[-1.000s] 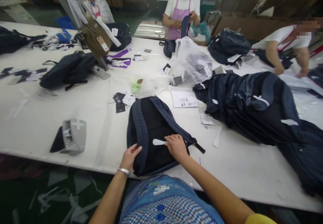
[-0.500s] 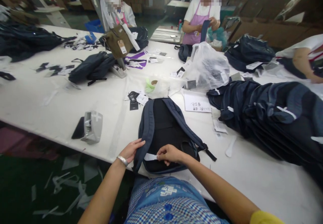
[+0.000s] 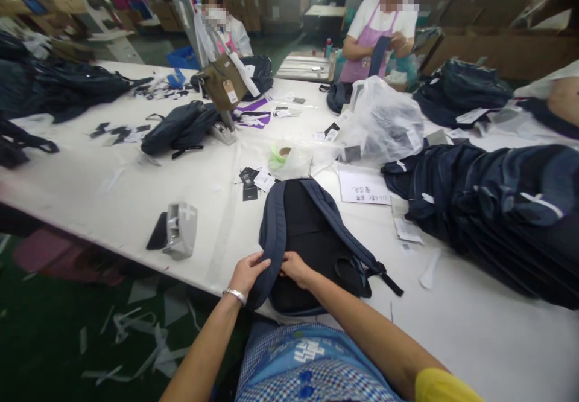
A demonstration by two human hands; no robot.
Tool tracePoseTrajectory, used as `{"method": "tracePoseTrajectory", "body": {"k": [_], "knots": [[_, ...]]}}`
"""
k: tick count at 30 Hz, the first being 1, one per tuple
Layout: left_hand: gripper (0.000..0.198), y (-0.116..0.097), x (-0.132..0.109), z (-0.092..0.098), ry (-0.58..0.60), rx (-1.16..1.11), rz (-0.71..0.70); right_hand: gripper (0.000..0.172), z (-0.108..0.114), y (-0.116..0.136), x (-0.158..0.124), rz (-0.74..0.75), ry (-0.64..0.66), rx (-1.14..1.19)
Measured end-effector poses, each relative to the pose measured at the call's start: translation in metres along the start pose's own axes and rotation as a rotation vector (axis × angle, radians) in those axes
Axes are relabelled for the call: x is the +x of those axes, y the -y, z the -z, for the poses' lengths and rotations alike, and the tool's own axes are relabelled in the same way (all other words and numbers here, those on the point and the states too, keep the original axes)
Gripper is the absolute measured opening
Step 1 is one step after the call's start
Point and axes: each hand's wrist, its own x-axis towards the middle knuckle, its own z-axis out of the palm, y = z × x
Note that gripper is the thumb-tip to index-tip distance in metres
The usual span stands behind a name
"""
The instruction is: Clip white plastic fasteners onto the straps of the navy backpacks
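Note:
A dark navy backpack [image 3: 312, 239] lies on the table in front of me, its padded back facing up. My left hand [image 3: 246, 275] is closed on the outer edge of its left shoulder strap [image 3: 273, 233], thumb on top. Just above those fingers, the pale tip of a white strip [image 3: 257, 248] sticks out from beside the strap. At the strap's inner edge, my right hand [image 3: 296, 268] is closed in a pinch, its fingertips partly behind the strap. The rest of the strip is hidden there. The right shoulder strap [image 3: 335, 221] lies loose.
Black and white tags [image 3: 253, 185] lie beyond the backpack, near a tape roll [image 3: 284, 153]. A grey dispenser [image 3: 181, 230] stands left. Stacked backpacks [image 3: 488, 215] crowd the right, beside a handwritten sheet [image 3: 364, 185]. Co-workers stand across the table; one [image 3: 380, 34] holds a dark strap.
My right hand has moved up and left to the strap with the white strip, which now runs behind it. My left hand has closed on the strap. The view has turned slightly left.

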Motion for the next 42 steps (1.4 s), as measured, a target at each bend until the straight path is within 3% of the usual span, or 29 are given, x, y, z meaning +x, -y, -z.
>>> {"method": "tracePoseTrajectory", "body": {"k": [7, 10, 13, 16, 21, 24, 27, 30, 32, 37, 39, 42], "knots": [[0.049, 0.028, -0.005, -0.007, -0.236, 0.041, -0.142, 0.015, 0.012, 0.001, 0.003, -0.011, 0.162, 0.03], [0.054, 0.038, -0.004, -0.009, -0.368, -0.05, -0.075, 0.016, 0.018, -0.001, 0.005, -0.032, 0.236, 0.066], [0.051, 0.041, -0.004, -0.009, -0.22, -0.174, 0.015, 0.016, 0.022, -0.002, 0.009, -0.063, 0.292, 0.034], [0.045, 0.038, -0.004, -0.005, -0.078, -0.198, -0.002, 0.018, 0.023, 0.001, 0.011, -0.075, 0.262, -0.063], [0.04, 0.035, -0.001, 0.001, -0.063, -0.104, -0.055, 0.028, 0.027, 0.007, 0.002, -0.068, 0.189, -0.277], [0.034, 0.04, 0.002, 0.001, -0.134, 0.015, -0.132, 0.033, 0.036, 0.011, -0.008, -0.01, 0.172, -0.292], [0.033, 0.043, 0.004, 0.0, -0.211, 0.128, -0.19, 0.036, 0.044, 0.016, -0.017, -0.032, 0.261, -0.203], [0.031, 0.043, 0.003, -0.001, -0.217, 0.174, -0.221, 0.041, 0.048, 0.02, -0.02, -0.067, 0.354, -0.108], [0.03, 0.044, 0.003, -0.002, -0.211, 0.203, -0.226, 0.039, 0.047, 0.021, -0.019, 0.024, 0.341, -0.198], [0.035, 0.053, 0.003, -0.006, -0.306, 0.272, -0.251, 0.019, 0.029, 0.023, -0.012, 0.47, 0.15, -0.67], [0.036, 0.056, 0.0, -0.009, -0.348, 0.25, -0.319, 0.022, 0.02, 0.021, -0.007, 0.503, 0.079, -0.686], [0.033, 0.057, -0.005, -0.014, -0.365, 0.175, -0.377, 0.027, 0.011, 0.018, 0.002, 0.421, 0.029, -0.652]]}}
